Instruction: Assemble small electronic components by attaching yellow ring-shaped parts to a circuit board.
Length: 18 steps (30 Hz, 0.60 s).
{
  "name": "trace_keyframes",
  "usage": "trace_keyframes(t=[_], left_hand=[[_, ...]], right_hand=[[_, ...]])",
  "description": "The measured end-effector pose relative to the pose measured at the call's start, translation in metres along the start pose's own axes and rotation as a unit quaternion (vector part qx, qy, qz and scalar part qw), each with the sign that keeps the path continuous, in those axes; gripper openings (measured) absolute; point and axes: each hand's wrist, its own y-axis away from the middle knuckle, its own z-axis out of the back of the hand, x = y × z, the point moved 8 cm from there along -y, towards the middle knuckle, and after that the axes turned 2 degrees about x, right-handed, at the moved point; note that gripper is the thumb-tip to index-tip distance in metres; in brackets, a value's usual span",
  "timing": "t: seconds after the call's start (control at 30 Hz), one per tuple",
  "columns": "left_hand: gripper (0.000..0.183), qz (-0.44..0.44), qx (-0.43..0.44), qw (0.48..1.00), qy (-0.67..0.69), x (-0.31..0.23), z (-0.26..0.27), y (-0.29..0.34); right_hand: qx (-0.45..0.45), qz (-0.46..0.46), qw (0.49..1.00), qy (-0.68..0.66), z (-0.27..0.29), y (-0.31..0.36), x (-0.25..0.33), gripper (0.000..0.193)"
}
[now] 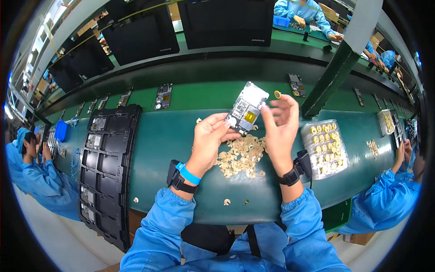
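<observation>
My left hand (210, 136) is closed on the lower left edge of a circuit board (247, 106), which is tilted above the bench. The board has a silver upper part and a gold-coloured patch. At the board's right edge is my right hand (281, 127), slightly blurred, its thumb near the board. A small round yellow-rimmed disc (277, 94), like a button cell, is at its index fingertip; how it is gripped is partly unclear. Below the hands lies a pile of beige C-shaped pieces (242, 156).
A clear tray (324, 149) of yellow-rimmed discs is at right. A black compartment tray (108, 172) with several boards is at left. Boards such as one (163, 96) lie along the green strip behind, with a green post (333, 77). Co-workers sit on both sides and opposite.
</observation>
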Motion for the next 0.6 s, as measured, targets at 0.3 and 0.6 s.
trace_keyframes(t=[0.3,0.6], left_hand=[[0.03,-0.003,-0.034,0.999,-0.022,-0.001,0.004,-0.004],[0.03,-0.012,-0.02,0.999,-0.03,-0.007,-0.006,-0.008]], right_hand=[[0.24,-0.028,0.97,-0.011,-0.047,0.017,0.013,0.01],[0.221,-0.034,0.973,0.061,-0.049,0.01,0.009,0.012]])
